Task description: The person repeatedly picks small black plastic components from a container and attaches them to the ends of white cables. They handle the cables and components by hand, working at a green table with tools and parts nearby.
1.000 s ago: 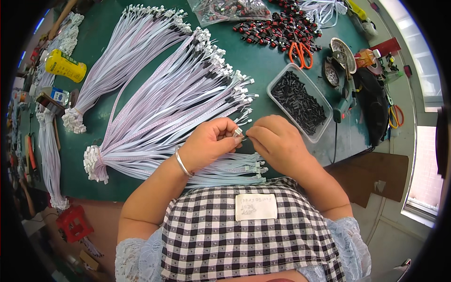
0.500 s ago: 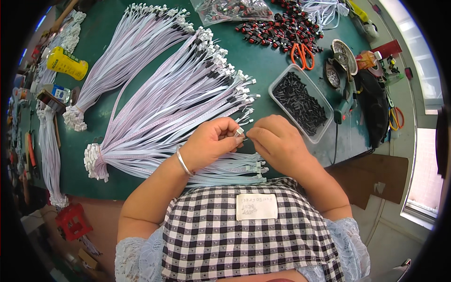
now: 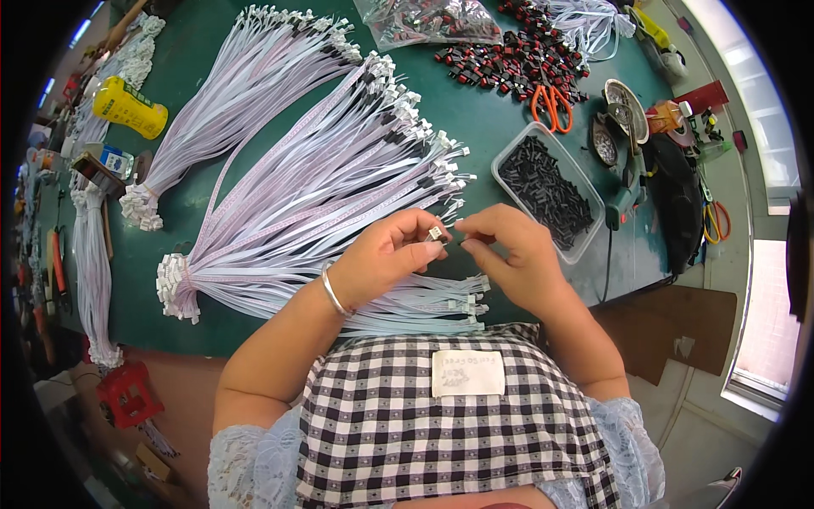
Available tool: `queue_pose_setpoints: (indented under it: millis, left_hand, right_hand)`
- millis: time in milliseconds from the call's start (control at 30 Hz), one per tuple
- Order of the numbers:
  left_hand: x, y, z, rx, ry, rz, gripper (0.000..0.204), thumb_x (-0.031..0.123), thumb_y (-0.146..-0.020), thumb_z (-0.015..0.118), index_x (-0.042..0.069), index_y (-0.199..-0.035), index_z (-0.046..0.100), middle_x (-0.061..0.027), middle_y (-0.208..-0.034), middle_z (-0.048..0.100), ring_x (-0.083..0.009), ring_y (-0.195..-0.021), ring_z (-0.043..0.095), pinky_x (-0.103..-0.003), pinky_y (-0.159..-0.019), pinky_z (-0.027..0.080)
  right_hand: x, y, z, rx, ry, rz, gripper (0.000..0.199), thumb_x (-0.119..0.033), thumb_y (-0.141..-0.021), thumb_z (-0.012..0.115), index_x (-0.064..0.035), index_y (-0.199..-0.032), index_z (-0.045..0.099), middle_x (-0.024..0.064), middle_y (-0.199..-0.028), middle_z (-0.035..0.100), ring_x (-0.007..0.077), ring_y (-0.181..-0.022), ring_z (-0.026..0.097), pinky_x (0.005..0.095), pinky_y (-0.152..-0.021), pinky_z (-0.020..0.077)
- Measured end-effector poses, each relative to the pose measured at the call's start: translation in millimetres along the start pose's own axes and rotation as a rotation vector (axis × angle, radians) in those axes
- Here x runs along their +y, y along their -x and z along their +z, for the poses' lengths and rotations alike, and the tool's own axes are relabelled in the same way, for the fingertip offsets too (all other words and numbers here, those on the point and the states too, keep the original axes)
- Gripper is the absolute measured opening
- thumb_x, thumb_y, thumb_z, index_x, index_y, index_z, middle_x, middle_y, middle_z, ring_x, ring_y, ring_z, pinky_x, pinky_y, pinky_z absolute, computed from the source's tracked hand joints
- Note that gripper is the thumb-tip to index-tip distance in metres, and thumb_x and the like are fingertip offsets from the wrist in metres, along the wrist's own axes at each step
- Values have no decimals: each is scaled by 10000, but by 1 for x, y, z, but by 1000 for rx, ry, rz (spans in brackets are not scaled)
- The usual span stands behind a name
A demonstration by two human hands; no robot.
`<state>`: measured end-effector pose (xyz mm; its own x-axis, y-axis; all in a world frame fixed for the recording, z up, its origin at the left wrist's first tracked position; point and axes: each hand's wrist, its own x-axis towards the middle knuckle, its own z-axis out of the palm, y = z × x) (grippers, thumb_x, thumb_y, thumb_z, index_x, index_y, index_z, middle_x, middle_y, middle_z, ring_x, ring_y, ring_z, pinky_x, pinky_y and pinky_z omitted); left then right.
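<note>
Green worktable point(image 3: 212, 322), left hand point(image 3: 386, 259) still pinching white connector point(image 3: 436, 232), right hand point(image 3: 509, 254) fingertips unchanged, pinching beside it.

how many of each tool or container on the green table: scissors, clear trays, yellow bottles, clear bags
Orange-handled scissors: 1
Clear tray of small black parts: 1
Yellow bottle: 1
Clear bag of parts: 1
Total: 4

The left hand and right hand meet over a small white connector.
</note>
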<state>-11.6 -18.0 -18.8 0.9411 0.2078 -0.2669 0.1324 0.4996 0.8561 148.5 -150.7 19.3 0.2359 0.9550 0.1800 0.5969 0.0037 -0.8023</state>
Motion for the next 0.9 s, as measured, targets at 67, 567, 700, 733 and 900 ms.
queue_pose_setpoints:
  millis: [67, 567, 700, 733, 900]
  left_hand:
    - [-1, -1, -2, 17, -22, -22, 163, 117, -898, 574, 43, -1043, 569, -42, -945, 614, -74, -787, 518, -230, -732, 447]
    - [-6, -1, -5, 5, 64, 2, 164, 98, -893, 577, 47, -1048, 556, -26, -950, 596, -81, -848, 546, -238, -757, 454]
    - [-8, -1, -7, -1, -11, -12, 162, 120, -897, 606, 49, -1033, 552, -21, -960, 589, -73, -838, 546, -227, -744, 458]
    - [-8, -1, -7, 0, -30, -6, 161, 125, -899, 611, 49, -1028, 551, -19, -961, 588, -71, -837, 546, -224, -740, 460]
    - [-9, 0, -4, 16, -56, 47, 137, 86, -895, 604, 39, -1011, 549, -9, -927, 592, -66, -846, 555, -219, -737, 467]
  right_hand:
    - [1, 2, 2, -10, -30, 52, 218, 11, -773, 653, -52, -982, 656, 78, -844, 623, 195, -710, 604, 295, -627, 488]
    - [1, 6, 11, -67, -178, 190, 208, -24, -783, 670, -57, -989, 662, 54, -820, 623, 138, -686, 590, 260, -627, 479]
    - [2, 4, 18, -40, -316, 274, 159, -26, -792, 671, -26, -950, 654, 54, -835, 633, 114, -697, 585, 249, -626, 472]
    - [2, 4, 18, -48, -343, 312, 148, -26, -792, 672, -18, -939, 650, 54, -839, 636, 110, -701, 585, 247, -626, 471]
    - [2, 5, 17, -50, -478, 433, 73, -14, -798, 658, -4, -855, 615, 22, -808, 608, 67, -696, 557, 220, -618, 454]
